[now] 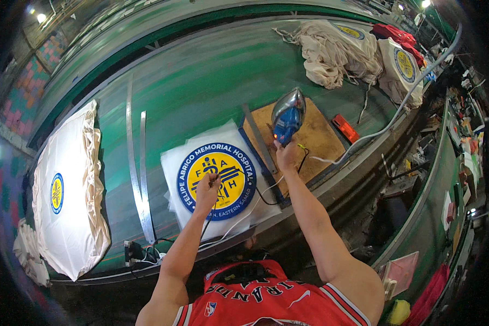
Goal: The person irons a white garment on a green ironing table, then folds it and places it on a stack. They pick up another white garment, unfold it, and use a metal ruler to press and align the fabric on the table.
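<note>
On the green table, right of the round print, we have the iron above the brown board — whether its sole touches, we can't tell. Key relation: it lies straight ahead of our right hand, long axis running away from us with a slight lean right, nose at the far end, heel toward us. Right is the nearer hand; its fingers are wrapped around the heel end.

Our left hand is over the print, so the iron sits ahead and to the right of it. Left fingers look curled inward. A black cord runs by the wrist — we can't tell if they're clamped on it or on anything else.

The print lies on pale sheets, just left of the board. A steel bar lies along the board's left side; the white cord comes in from the right, past a red block.

Containers: none we can identify for sure. The cream cover at left has a gathered edge, contents not visible. More cream cloth is heaped at the far right.
</note>
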### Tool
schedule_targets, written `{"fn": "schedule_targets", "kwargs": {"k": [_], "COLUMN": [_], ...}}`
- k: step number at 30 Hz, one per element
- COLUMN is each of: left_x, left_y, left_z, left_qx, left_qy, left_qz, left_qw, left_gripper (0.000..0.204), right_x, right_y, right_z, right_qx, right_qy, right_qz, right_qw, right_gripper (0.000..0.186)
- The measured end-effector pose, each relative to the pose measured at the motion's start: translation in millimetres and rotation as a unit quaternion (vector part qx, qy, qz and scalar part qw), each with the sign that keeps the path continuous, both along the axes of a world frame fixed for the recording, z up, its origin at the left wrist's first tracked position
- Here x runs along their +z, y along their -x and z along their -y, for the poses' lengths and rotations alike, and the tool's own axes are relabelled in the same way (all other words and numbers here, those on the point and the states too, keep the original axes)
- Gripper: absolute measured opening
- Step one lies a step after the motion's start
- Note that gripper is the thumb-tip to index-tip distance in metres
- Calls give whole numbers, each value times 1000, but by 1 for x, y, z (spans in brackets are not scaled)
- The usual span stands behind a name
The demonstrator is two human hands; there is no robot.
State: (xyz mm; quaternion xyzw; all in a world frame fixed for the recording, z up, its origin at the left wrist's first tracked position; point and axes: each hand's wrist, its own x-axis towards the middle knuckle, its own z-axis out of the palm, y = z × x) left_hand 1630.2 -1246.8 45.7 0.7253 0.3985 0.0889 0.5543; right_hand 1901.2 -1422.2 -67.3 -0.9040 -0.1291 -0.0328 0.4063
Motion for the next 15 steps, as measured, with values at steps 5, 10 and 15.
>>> {"fn": "schedule_targets", "kwargs": {"k": [5, 10, 15], "left_x": [3, 1, -1], "left_y": [10, 39, 81], "left_z": [2, -10, -32], "left_qx": [-13, 4, 10], "left_qy": [13, 45, 26], "left_qz": [12, 17, 7], "left_qw": [1000, 999, 1000], "left_gripper": [17, 21, 25], "right_x": [-7, -10, 7], "right_y": [13, 28, 80], "right_z": [16, 13, -4], "right_qx": [53, 57, -121], "right_qy": [-26, 55, 154], "right_qz": [30, 103, -101], "right_qw": [998, 992, 975], "right_gripper": [44, 52, 66]}}
